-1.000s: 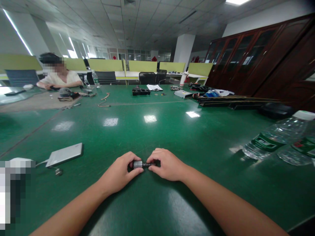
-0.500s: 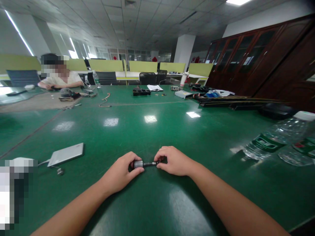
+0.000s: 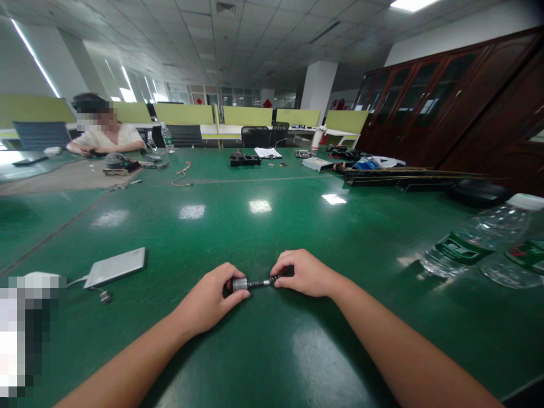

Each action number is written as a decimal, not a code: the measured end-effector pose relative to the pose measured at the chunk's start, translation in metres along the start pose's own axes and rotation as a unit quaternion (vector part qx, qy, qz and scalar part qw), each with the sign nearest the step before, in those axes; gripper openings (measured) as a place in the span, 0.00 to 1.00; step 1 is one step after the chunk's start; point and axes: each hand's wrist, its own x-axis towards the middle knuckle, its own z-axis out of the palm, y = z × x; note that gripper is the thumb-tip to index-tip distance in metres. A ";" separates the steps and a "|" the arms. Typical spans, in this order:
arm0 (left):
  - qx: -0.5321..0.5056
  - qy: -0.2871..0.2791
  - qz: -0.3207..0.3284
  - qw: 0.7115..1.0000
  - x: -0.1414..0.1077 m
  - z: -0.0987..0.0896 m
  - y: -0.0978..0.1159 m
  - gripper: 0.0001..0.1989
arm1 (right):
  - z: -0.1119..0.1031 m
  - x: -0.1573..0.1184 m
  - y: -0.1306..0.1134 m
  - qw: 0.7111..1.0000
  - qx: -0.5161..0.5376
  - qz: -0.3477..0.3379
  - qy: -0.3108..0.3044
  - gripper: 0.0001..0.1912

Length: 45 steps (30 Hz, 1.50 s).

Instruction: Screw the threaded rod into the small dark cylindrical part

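My left hand (image 3: 208, 300) is closed around a silver metal cylinder (image 3: 239, 284), thumb below and fingers above. From its right end a thin shaft (image 3: 257, 284) with a bright tip points at my other hand. Between the thumb and fingertips of my right hand (image 3: 309, 274) is a small dark spring-like piece (image 3: 276, 280), close to the shaft's tip; I cannot tell whether they touch. Both hands are low over the green table (image 3: 238, 243). The far end of the cylinder is hidden in my left palm.
To the left lies a white flat box (image 3: 117, 267) with a cable and a small metal part (image 3: 105, 296). Large water bottles (image 3: 471, 241) stand on the right. Farther back are a black tray (image 3: 245, 160), papers (image 3: 268, 152), and a seated person (image 3: 106, 139).
My right hand has shifted slightly right and up, and more of the shaft's bright tip and the dark spring-like piece shows. My left hand holds the cylinder nearly still.
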 end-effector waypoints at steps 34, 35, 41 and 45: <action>0.001 0.015 0.039 0.999 0.003 0.000 -0.002 0.10 | 0.040 0.007 -0.019 0.993 -0.047 -0.096 0.044 0.08; 0.002 0.013 0.037 0.999 0.002 0.000 -0.003 0.10 | 0.040 0.008 -0.019 0.993 -0.049 -0.097 0.042 0.08; 0.004 0.004 0.050 0.999 0.002 0.001 -0.002 0.10 | 0.042 0.008 -0.021 0.992 -0.068 -0.094 0.040 0.09; 0.004 0.003 0.053 0.999 0.003 0.001 -0.002 0.10 | 0.042 0.008 -0.023 0.993 -0.074 -0.082 0.035 0.09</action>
